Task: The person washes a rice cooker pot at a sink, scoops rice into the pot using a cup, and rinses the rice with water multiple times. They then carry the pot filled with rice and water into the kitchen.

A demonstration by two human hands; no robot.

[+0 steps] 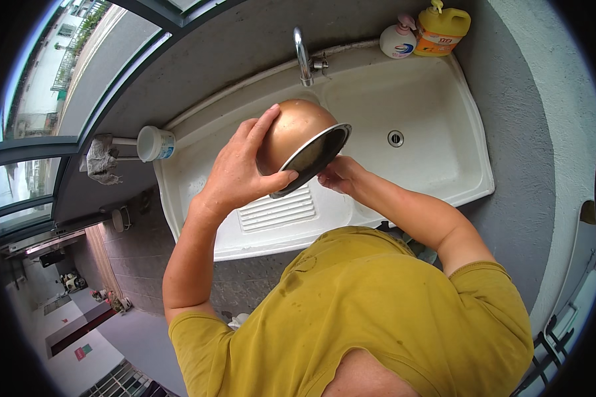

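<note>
A copper-coloured metal pot [298, 126] with a pale rim and a dark inside is held tilted above the sink, its mouth facing down and to the right. It looks like a rice cooker's inner pot. My left hand [241, 166] grips it from the left, fingers spread over the outer wall and thumb at the rim. Close by the lower right of the rim is my right hand [340, 173], its fingers curled. Part of that hand is hidden by the pot, so whether it touches the rim is unclear. Below lies the white double sink [422, 104] with a ribbed washboard [278, 211].
A chrome faucet [302, 57] rises behind the pot. A white pump bottle [397, 42] and a yellow jug [441, 32] stand at the back right corner. At the left end are a small white bucket [151, 144] and a grey cloth [103, 159]. The right basin has a drain [395, 139].
</note>
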